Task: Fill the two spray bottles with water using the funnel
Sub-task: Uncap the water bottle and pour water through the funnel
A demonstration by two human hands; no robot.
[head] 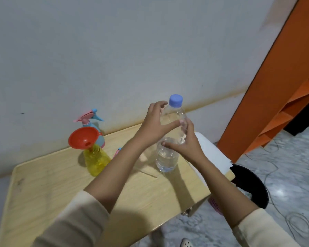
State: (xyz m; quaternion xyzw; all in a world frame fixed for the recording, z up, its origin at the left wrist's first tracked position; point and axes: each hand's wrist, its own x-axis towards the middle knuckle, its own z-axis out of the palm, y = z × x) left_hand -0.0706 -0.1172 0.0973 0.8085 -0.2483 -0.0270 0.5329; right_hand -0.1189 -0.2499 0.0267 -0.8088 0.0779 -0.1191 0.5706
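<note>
A clear plastic water bottle (168,157) with a blue cap (175,100) is held upright just above the wooden table (61,184). My left hand (154,125) wraps its upper part from the left, thumb across the front. My right hand (185,145) grips its middle from the right. Water fills only its lower part. A yellow spray bottle (96,160) without its head stands at the left, with a red funnel (83,138) in its neck. Behind it stands a blue spray bottle (98,132) with a pink trigger head (86,117).
A small pink and blue piece (118,151) peeks out behind my left forearm. A white sheet (210,152) lies at the table's right end. A black stool (251,184) and cables (292,220) are on the marble floor at right. An orange shelf unit (278,82) stands against the wall.
</note>
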